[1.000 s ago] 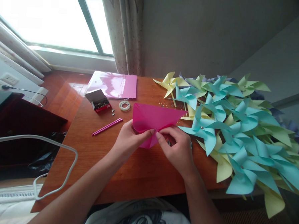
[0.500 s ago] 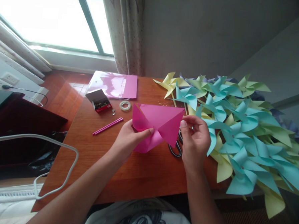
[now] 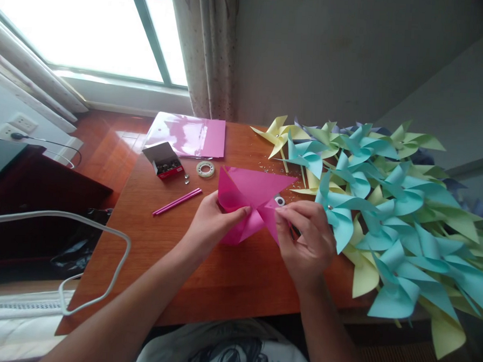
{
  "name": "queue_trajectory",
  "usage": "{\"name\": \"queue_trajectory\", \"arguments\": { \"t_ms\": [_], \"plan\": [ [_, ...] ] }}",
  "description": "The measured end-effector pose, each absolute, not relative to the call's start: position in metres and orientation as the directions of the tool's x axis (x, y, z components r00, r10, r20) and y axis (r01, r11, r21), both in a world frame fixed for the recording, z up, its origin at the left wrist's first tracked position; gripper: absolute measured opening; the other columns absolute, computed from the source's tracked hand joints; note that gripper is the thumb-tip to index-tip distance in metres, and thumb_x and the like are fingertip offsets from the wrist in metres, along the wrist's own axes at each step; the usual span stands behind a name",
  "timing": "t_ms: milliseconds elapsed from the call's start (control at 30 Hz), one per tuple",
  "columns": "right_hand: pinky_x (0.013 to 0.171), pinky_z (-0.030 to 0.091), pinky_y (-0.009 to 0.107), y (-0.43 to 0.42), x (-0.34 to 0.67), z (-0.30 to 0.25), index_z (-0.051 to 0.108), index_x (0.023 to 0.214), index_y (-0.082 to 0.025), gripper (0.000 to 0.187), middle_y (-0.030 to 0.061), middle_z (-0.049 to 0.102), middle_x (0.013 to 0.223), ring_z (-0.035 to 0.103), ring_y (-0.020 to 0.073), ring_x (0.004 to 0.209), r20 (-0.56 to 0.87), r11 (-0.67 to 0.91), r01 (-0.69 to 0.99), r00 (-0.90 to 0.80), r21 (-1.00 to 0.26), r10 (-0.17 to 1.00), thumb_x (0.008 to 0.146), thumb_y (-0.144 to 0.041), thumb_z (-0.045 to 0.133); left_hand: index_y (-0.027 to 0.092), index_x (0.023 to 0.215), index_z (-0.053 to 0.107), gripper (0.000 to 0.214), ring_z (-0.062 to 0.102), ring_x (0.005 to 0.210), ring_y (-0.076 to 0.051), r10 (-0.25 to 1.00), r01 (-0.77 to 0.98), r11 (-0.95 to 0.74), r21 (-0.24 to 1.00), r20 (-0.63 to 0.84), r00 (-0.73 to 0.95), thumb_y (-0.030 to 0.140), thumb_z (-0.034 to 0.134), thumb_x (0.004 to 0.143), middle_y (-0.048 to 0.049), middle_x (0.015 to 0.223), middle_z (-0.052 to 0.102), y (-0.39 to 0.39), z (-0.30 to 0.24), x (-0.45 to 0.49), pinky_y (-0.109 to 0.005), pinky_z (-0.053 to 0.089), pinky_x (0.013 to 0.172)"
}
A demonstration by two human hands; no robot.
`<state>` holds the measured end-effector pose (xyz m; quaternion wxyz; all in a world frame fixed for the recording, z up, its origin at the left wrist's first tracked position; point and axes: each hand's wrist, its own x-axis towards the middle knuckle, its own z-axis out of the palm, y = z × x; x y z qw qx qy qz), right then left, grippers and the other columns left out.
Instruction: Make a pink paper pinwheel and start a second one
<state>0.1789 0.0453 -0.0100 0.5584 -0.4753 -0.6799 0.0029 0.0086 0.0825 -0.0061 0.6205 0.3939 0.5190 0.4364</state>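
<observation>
A pink paper sheet (image 3: 253,184), cut and partly folded like a pinwheel, is held above the table between my hands. My left hand (image 3: 210,222) grips its left side, with the thumb pressing folded paper near the middle and the other fingers hidden behind. On the right, my right hand (image 3: 307,238) pinches a pink flap between thumb and fingertips, bending it toward the middle. Just beyond those fingertips shows a small round white-and-dark piece (image 3: 280,201), which I cannot make out fully. My right hand and the paper hide most of what lies beneath them.
Two pink sticks (image 3: 178,201), an open small box (image 3: 165,163) of metal fasteners and a tape roll (image 3: 205,169) lie left on the wooden table (image 3: 219,288). A clear folder with pink sheets (image 3: 187,135) is behind. Several finished pinwheels (image 3: 398,275) cover the right side.
My right hand has moved left with the pinched paper corner, folding the right flap inward. My left hand keeps its hold. The scissors handles seen earlier are now mostly covered.
</observation>
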Motion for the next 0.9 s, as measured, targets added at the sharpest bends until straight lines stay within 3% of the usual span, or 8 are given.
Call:
{"name": "queue_trajectory", "arguments": {
  "t_ms": [100,200,467,900],
  "plan": [
    [0.082,0.057,0.039,0.044,0.179,-0.008,0.073,0.105,-0.028,0.032,0.0046,0.071,0.089,0.064,0.0217,0.088,0.752,0.587,0.694,-0.099,-0.416,0.651,0.085,-0.004,0.069,0.013,0.084,0.072,0.03,0.067,0.071,-0.019,0.948,-0.16,0.316,0.935,-0.305,0.094,0.025,0.087,0.061,-0.0046,0.081,0.076,0.083,-0.006,0.008,-0.026,0.051,0.066],
    [0.083,0.057,0.039,0.045,0.178,-0.01,0.073,0.107,-0.029,0.032,0.0048,0.071,0.09,0.064,0.0219,0.089,0.738,0.607,0.701,-0.171,-0.375,0.653,0.087,-0.005,0.067,0.013,0.089,0.073,0.038,0.069,0.076,-0.022,0.946,-0.201,0.32,0.926,-0.301,0.117,0.026,0.089,0.056,-0.0063,0.086,0.078,0.084,-0.006,0.008,-0.028,0.053,0.068],
    [0.086,0.057,0.041,0.047,0.18,-0.018,0.075,0.106,-0.024,0.03,0.0066,0.071,0.092,0.061,0.0222,0.092,0.699,0.605,0.717,-0.233,-0.347,0.676,0.087,-0.002,0.066,0.013,0.086,0.073,0.035,0.069,0.075,-0.021,0.944,-0.239,0.327,0.915,-0.306,0.118,0.025,0.09,0.057,-0.0053,0.082,0.077,0.083,-0.004,0.008,-0.027,0.053,0.067],
    [0.09,0.055,0.043,0.048,0.18,-0.018,0.076,0.108,-0.026,0.032,0.0069,0.07,0.093,0.059,0.0228,0.092,0.671,0.586,0.731,-0.242,-0.349,0.701,0.089,-0.004,0.063,0.013,0.09,0.073,0.037,0.07,0.077,-0.023,0.942,-0.236,0.331,0.914,-0.304,0.144,0.026,0.089,0.059,-0.0074,0.084,0.078,0.083,-0.002,0.008,-0.028,0.055,0.068]
  ]
}}
